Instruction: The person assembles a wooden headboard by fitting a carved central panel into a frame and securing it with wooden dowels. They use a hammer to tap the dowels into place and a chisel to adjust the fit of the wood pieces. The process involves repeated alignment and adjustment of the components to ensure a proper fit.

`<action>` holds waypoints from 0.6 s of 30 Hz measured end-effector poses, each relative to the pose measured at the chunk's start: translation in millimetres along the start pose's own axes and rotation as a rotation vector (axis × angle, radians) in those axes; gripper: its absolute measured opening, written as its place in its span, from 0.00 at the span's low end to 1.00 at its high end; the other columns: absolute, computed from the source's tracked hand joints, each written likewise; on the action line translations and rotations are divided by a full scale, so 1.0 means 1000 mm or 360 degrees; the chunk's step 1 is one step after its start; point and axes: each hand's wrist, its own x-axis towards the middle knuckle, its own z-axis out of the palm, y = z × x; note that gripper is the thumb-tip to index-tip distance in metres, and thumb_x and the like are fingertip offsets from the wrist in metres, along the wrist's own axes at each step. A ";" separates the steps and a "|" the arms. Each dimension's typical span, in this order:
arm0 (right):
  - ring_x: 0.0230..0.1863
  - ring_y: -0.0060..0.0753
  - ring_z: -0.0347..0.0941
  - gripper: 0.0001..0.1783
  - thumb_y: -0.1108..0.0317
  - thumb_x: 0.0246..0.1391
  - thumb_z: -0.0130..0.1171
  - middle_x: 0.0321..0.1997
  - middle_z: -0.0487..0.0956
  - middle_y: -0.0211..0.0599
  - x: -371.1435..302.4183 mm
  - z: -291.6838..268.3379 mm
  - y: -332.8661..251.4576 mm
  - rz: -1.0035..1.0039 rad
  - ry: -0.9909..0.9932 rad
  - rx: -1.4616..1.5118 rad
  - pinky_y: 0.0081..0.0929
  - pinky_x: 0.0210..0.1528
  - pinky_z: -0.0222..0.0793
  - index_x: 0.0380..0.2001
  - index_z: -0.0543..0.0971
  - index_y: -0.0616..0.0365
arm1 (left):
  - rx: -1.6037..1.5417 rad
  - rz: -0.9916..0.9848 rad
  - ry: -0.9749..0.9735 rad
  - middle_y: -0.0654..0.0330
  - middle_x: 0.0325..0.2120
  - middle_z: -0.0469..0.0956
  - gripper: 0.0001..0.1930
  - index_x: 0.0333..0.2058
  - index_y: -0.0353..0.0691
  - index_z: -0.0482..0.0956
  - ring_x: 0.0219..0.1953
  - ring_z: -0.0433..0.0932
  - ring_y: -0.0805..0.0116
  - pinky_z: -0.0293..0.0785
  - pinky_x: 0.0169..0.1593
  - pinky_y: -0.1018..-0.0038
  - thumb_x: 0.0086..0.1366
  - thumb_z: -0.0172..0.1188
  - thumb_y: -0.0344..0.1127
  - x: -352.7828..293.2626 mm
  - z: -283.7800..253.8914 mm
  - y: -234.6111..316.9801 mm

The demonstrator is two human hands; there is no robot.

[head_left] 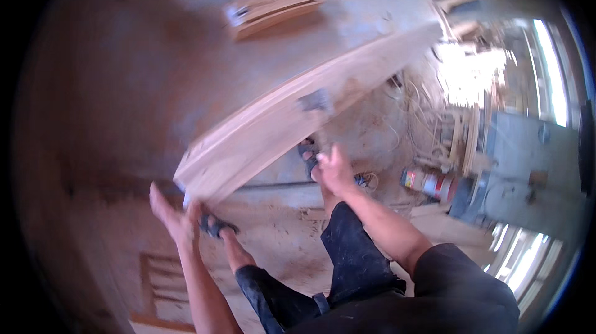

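A long pale wooden beam (261, 129), built of boards with a lengthwise step along it, runs slantwise from the lower left to the upper right. My right hand (335, 171) is closed round the handle of a hammer (315, 101). The hammer's head, smeared by motion, appears over the beam's near face; whether it touches the wood I cannot tell. At the beam's lower left end is my left hand (179, 219), fingers stretched out and thumb apart, against or just beside the end; contact is unclear.
A short grooved wooden piece (273, 11) lies on the floor beyond the beam. To the right are loose cables (422, 107), a colourful can (428, 184), wood offcuts (459, 135) and a grey cabinet-like box (528, 166). A slatted wooden frame (164, 287) lies lower left. My sandalled feet stand close to the beam.
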 end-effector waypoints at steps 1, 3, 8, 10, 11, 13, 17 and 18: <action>0.34 0.68 0.73 0.16 0.62 0.58 0.53 0.28 0.76 0.63 0.005 -0.005 0.013 0.0016 0.0021 0.0087 0.56 0.35 0.67 0.39 0.67 0.64 | 0.0217 0.0100 0.0116 0.42 0.63 0.57 0.43 0.65 0.32 0.56 0.65 0.56 0.46 0.48 0.69 0.56 0.54 0.64 0.44 0.001 0.005 0.028; 0.35 0.70 0.74 0.16 0.61 0.59 0.53 0.29 0.77 0.64 0.014 -0.008 0.050 0.0021 0.0005 0.0295 0.58 0.35 0.66 0.41 0.66 0.64 | 0.0119 0.0412 0.0192 0.42 0.61 0.61 0.38 0.62 0.31 0.60 0.63 0.59 0.46 0.51 0.67 0.55 0.57 0.62 0.43 0.007 0.041 0.089; 0.34 0.70 0.73 0.17 0.61 0.59 0.53 0.29 0.76 0.65 0.058 -0.076 0.133 0.0392 0.0041 0.0180 0.59 0.35 0.66 0.42 0.65 0.63 | 0.0357 0.0888 -0.0477 0.38 0.49 0.72 0.28 0.54 0.28 0.69 0.57 0.65 0.41 0.58 0.62 0.55 0.63 0.54 0.46 0.023 0.199 0.275; 0.35 0.70 0.73 0.16 0.62 0.59 0.53 0.29 0.76 0.64 0.093 -0.116 0.152 0.0391 -0.0023 0.0100 0.58 0.34 0.66 0.41 0.65 0.63 | 0.0451 0.0925 -0.0508 0.38 0.47 0.75 0.25 0.50 0.33 0.73 0.56 0.68 0.43 0.62 0.58 0.54 0.66 0.47 0.50 0.038 0.271 0.320; 0.33 0.69 0.73 0.15 0.63 0.59 0.54 0.28 0.76 0.63 0.110 -0.127 0.174 0.0311 0.0069 0.0195 0.57 0.34 0.67 0.41 0.65 0.63 | 0.0570 0.0755 -0.0613 0.40 0.46 0.76 0.25 0.49 0.35 0.74 0.55 0.70 0.44 0.64 0.57 0.55 0.66 0.46 0.50 0.043 0.294 0.349; 0.30 0.68 0.73 0.15 0.64 0.59 0.54 0.27 0.76 0.60 0.145 -0.158 0.205 0.0274 0.0189 0.0344 0.53 0.32 0.68 0.41 0.66 0.63 | 0.0791 0.0372 -0.0810 0.44 0.44 0.78 0.24 0.47 0.39 0.77 0.52 0.73 0.46 0.66 0.55 0.56 0.68 0.43 0.51 0.052 0.328 0.395; 0.25 0.65 0.71 0.14 0.66 0.59 0.56 0.25 0.75 0.58 0.195 -0.263 0.208 0.0304 0.0346 0.0877 0.47 0.28 0.68 0.42 0.66 0.63 | 0.0950 0.0482 -0.0355 0.50 0.40 0.81 0.22 0.44 0.44 0.80 0.45 0.77 0.49 0.70 0.51 0.58 0.69 0.41 0.51 0.048 0.357 0.384; 0.24 0.65 0.71 0.15 0.67 0.58 0.56 0.25 0.75 0.57 0.199 -0.278 0.212 0.0282 0.0426 0.1073 0.46 0.27 0.68 0.42 0.66 0.63 | 0.0984 0.0478 -0.0358 0.51 0.39 0.81 0.22 0.44 0.43 0.80 0.44 0.77 0.49 0.70 0.51 0.58 0.69 0.41 0.50 0.045 0.364 0.382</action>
